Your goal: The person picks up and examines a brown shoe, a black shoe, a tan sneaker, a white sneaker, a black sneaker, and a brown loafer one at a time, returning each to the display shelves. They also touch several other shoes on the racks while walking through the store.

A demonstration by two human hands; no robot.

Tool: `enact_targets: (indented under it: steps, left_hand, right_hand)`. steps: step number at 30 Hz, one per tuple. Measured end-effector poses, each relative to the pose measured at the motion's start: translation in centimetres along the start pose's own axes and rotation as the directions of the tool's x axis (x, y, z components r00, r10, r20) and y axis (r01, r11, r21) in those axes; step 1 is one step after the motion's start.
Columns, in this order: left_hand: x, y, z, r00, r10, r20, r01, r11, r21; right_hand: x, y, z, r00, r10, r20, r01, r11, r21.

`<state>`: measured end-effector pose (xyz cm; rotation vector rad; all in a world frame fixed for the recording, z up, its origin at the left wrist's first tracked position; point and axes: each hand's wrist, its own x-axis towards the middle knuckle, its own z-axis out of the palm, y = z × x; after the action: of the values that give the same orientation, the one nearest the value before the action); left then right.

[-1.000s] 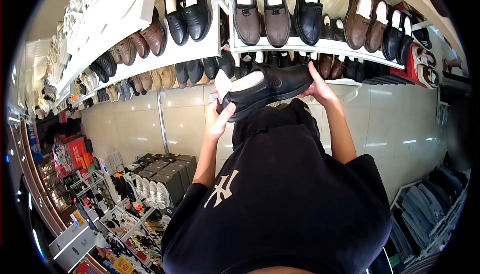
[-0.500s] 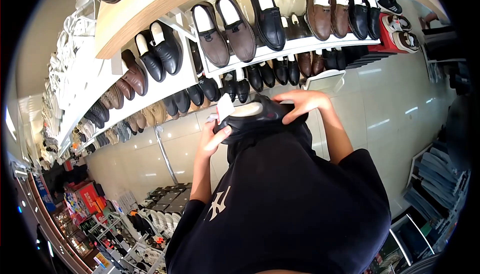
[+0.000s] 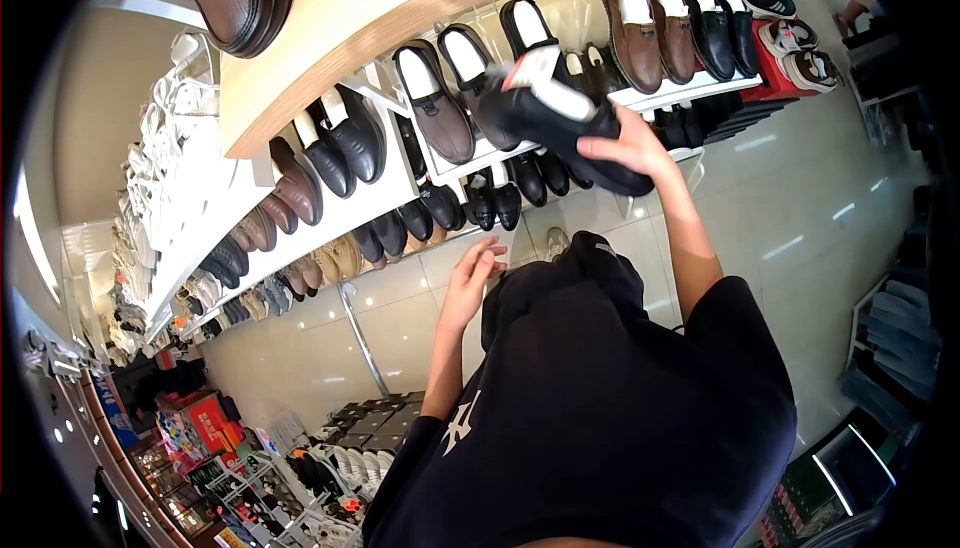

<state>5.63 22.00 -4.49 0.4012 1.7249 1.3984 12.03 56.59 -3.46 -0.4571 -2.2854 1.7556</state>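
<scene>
A black shoe point(image 3: 545, 128) with white stuffing and a white-and-red tag is up in front of the shoe shelf. My right hand point(image 3: 628, 143) grips it around the toe end, thumb on top. The shoe's far end is blurred by motion and overlaps a black loafer point(image 3: 526, 23) on the shelf behind. Lower and to the left, my left hand point(image 3: 474, 273) is empty, its fingers loosely curled and apart, close to my dark shirt. Beside the held shoe stand brown-grey loafers point(image 3: 440, 118) filled with white paper.
A white shelf point(image 3: 465, 163) carries rows of black and brown shoes, with a wooden shelf point(image 3: 330, 58) above it. Sneakers on a red box point(image 3: 775, 73) stand at the right. Folded jeans point(image 3: 900, 333) lie far right; shoe boxes point(image 3: 380, 423) are lower left.
The black shoe has gone from both hands at my chest up toward the shelf in my right hand. My left hand has let go of it and stayed low.
</scene>
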Motion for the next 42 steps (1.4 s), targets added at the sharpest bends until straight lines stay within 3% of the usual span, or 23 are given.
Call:
enact_targets:
  steps: [1, 2, 3, 5, 8, 13, 21, 25, 28, 31, 32, 33, 35, 36, 37, 38, 39, 40, 41, 42]
  left_hand:
    - [-0.3, -0.1, 0.0, 1.000, -0.021, 0.001, 0.021, 1.000, -0.019]
    - [-0.7, -0.5, 0.0, 0.999, -0.045, 0.002, 0.045, 0.999, 0.015]
    - [-1.1, -1.0, -0.1, 0.998, -0.067, 0.001, 0.067, 0.996, 0.051]
    - [-1.8, -2.0, -0.1, 0.992, -0.126, 0.008, 0.125, 0.989, 0.076]
    - [-2.5, -3.5, -0.5, 0.983, -0.177, 0.040, 0.173, 0.981, 0.084]
    - [-2.4, -3.0, -0.5, 0.973, -0.228, 0.037, 0.222, 0.966, 0.132]
    - [-2.3, -2.5, -0.2, 0.969, -0.238, 0.063, 0.211, 0.936, 0.283]
    - [-1.6, -2.4, 0.3, 0.963, -0.247, 0.104, 0.204, 0.928, 0.313]
    - [-0.6, -1.6, 0.3, 0.959, -0.250, 0.131, 0.191, 0.917, 0.351]
    - [0.7, -1.6, 0.4, 0.958, -0.231, 0.168, 0.165, 0.928, 0.334]
    - [1.2, -2.0, 0.2, 0.951, -0.234, 0.200, 0.173, 0.943, 0.283]
    - [1.7, -2.2, 0.2, 0.944, -0.235, 0.233, 0.181, 0.956, 0.232]
    - [2.5, -1.6, 0.7, 0.934, -0.215, 0.284, 0.155, 0.963, 0.221]
    - [2.9, -2.0, 0.6, 0.927, -0.220, 0.304, 0.150, 0.960, 0.237]
    - [3.7, -2.2, 0.5, 0.923, -0.214, 0.321, 0.134, 0.958, 0.254]
    - [4.2, -2.7, 0.4, 0.924, -0.208, 0.321, 0.117, 0.953, 0.280]
    - [4.6, -3.2, 0.2, 0.925, -0.223, 0.308, 0.149, 0.958, 0.246]
    - [5.1, -3.8, -0.2, 0.925, -0.248, 0.288, 0.183, 0.955, 0.236]
    - [5.5, -4.8, -0.8, 0.923, -0.277, 0.267, 0.220, 0.949, 0.224]
    - [5.9, -6.5, -1.7, 0.918, -0.324, 0.227, 0.275, 0.935, 0.225]
  right_hand:
    - [1.1, -0.2, -0.2, 0.986, -0.024, -0.165, 0.034, 0.998, 0.057]
    - [3.0, 1.6, -0.3, 0.927, -0.121, -0.354, 0.109, 0.993, -0.053]
    - [3.9, 1.2, -0.5, 0.884, -0.065, -0.463, 0.038, 0.997, -0.068]
    - [7.1, 4.1, -0.7, 0.717, -0.140, -0.682, -0.012, 0.977, -0.213]
    - [10.2, 6.0, -0.9, 0.612, -0.162, -0.774, -0.129, 0.945, -0.300]
    - [13.7, 8.6, -0.2, 0.627, -0.137, -0.767, -0.129, 0.952, -0.276]
    - [15.4, 10.6, 1.3, 0.683, -0.105, -0.723, -0.300, 0.861, -0.410]
    - [14.1, 11.2, -0.1, 0.793, -0.117, -0.598, -0.122, 0.932, -0.343]
    - [10.6, 11.8, 0.2, 0.728, -0.217, -0.650, 0.014, 0.953, -0.302]
    - [3.6, 13.9, 2.3, 0.687, -0.155, -0.710, -0.023, 0.972, -0.235]
    - [1.0, 15.9, 3.4, 0.646, -0.225, -0.730, 0.046, 0.965, -0.257]
    - [-2.0, 17.3, 4.4, 0.673, -0.189, -0.715, -0.052, 0.952, -0.300]
    - [-8.7, 21.1, 7.3, 0.718, 0.005, -0.696, -0.190, 0.964, -0.189]
    - [-12.5, 22.2, 8.2, 0.762, 0.029, -0.647, -0.304, 0.898, -0.317]
    - [-16.5, 24.3, 8.8, 0.796, 0.240, -0.556, -0.462, 0.834, -0.301]
    - [-20.2, 27.6, 9.9, 0.719, 0.498, -0.484, -0.654, 0.721, -0.229]
    - [-24.9, 35.1, 11.2, 0.648, 0.670, -0.361, -0.761, 0.565, -0.319]
    - [-27.0, 35.8, 11.0, 0.328, 0.941, -0.089, -0.880, 0.270, -0.390]
    - [-29.0, 41.3, 11.4, -0.115, 0.948, 0.297, -0.829, 0.073, -0.555]
    - [-34.8, 51.1, 14.2, -0.221, 0.792, 0.570, -0.934, -0.004, -0.357]
